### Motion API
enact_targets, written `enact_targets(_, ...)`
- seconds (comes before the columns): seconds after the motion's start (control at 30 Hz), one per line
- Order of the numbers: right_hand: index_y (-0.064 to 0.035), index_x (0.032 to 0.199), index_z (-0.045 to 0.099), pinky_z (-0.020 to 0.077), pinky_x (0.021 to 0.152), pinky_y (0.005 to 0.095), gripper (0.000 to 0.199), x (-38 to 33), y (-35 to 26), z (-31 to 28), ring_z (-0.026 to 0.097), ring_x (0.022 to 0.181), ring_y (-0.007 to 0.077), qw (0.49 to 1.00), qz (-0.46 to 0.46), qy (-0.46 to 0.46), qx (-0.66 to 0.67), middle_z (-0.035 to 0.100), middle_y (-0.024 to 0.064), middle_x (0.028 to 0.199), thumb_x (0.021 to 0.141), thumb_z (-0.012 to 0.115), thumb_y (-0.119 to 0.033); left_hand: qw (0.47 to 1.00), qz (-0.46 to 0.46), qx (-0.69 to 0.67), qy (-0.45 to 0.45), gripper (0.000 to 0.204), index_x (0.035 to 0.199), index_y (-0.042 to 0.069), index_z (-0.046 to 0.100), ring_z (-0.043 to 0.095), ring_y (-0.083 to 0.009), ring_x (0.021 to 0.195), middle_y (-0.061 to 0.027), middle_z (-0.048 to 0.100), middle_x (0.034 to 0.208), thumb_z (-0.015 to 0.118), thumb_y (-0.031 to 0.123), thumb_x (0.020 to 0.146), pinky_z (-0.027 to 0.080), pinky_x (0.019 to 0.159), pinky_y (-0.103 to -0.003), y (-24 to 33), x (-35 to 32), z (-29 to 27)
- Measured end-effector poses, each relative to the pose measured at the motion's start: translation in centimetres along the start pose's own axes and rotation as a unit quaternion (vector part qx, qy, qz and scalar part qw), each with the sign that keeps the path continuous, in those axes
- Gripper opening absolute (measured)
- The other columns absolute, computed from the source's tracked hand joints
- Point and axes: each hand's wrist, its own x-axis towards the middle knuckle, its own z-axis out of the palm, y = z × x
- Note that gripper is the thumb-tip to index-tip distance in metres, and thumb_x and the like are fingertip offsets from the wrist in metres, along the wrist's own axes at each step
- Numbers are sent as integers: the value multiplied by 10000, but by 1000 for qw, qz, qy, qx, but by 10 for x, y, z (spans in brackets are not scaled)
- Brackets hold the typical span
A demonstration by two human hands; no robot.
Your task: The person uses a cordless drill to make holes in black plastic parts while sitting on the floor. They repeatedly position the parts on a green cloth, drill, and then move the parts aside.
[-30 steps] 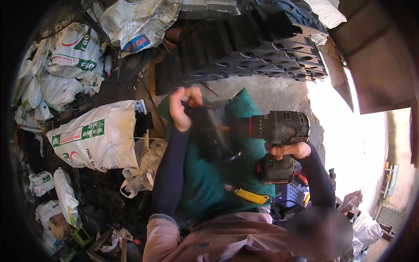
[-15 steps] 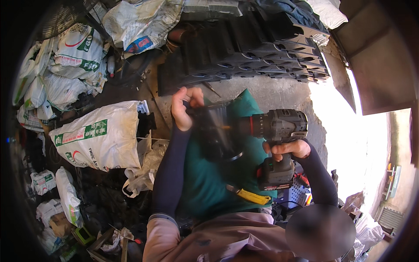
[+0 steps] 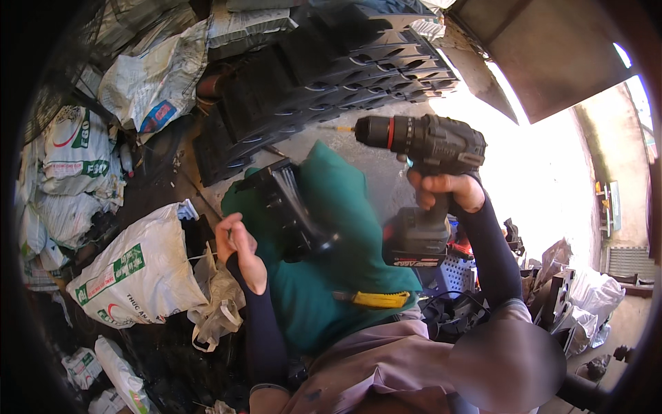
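Observation:
In my right hand [image 3: 445, 190] is a cordless drill [image 3: 441, 141], its pistol grip wrapped by my fingers. The thin drill bit [image 3: 341, 128] points left and touches nothing that I can see. A black plastic part [image 3: 293, 210] with a ribbed side rests on the green cloth [image 3: 355, 231] over my lap, somewhat blurred. My left hand [image 3: 241, 252] is raised just left of that part, apart from it, fingers loosely bent and holding nothing visible. A yellow-handled knife [image 3: 376, 299] lies on the cloth nearer my waist.
Stacked black plastic parts [image 3: 310, 76] stand along the far side. A white printed sack [image 3: 141, 269] lies to the left, with more sacks [image 3: 76, 159] behind it. A blue perforated basket [image 3: 456, 274] sits below the drill; a brown panel [image 3: 545, 55] hangs at far right.
My left hand has come off the black part and moved left and nearer me. The part now rests on my lap. The drill has risen, its bit away from the part. The view has shifted.

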Motion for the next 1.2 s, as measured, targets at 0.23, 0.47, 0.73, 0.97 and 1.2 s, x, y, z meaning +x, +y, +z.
enact_targets(0.23, 18, 1264, 491, 465, 558, 280, 505, 4, -19, -1, 545, 599, 128, 996, -40, 71, 30, 597, 86, 897, 819, 672, -137, 918, -10, 371, -137, 767, 1168, -22, 585, 509, -132, 547, -7, 530, 612, 797, 561, 718, 423, 576, -284, 15, -9, 21)
enact_targets(0.47, -30, 1284, 481, 486, 611, 284, 516, 7, -2, 5, 553, 644, 123, 997, -62, 40, 8, 618, 83, 967, 813, 676, -112, 936, -24, 320, -148, 506, 950, 13, 693, 714, -305, 787, -138, 725, 819, 817, 437, 705, 538, 717, -383, 12, -8, 49)
enact_targets(0.73, -54, 1329, 483, 511, 690, 267, 539, -1, 6, 6, 590, 797, 98, 987, -99, 21, -124, 630, 74, 1087, 832, 677, -132, 915, 55, 391, -79, 407, 892, -27, 683, 706, -276, 737, -146, 720, 795, 838, 296, 697, 528, 716, -375, 12, -43, 44)
enact_targets(0.97, -55, 1317, 520, 478, 943, 348, 454, -2, 55, -10, 577, 1109, 196, 933, -162, 13, -321, 606, 96, 1222, 890, 655, -124, 921, -6, 368, -129, 487, 956, -19, 646, 714, -271, 808, -145, 724, 841, 851, 342, 701, 530, 734, -372, 20, -40, 40)
enact_targets(1.2, -48, 1337, 497, 483, 906, 314, 476, -3, 100, -30, 586, 1063, 175, 995, -48, 19, -87, 601, 95, 1234, 896, 649, -142, 923, 41, 381, -33, 587, 1145, 8, 525, 410, -93, 534, 26, 405, 572, 836, 328, 764, 335, 539, -261, 54, -60, 29)
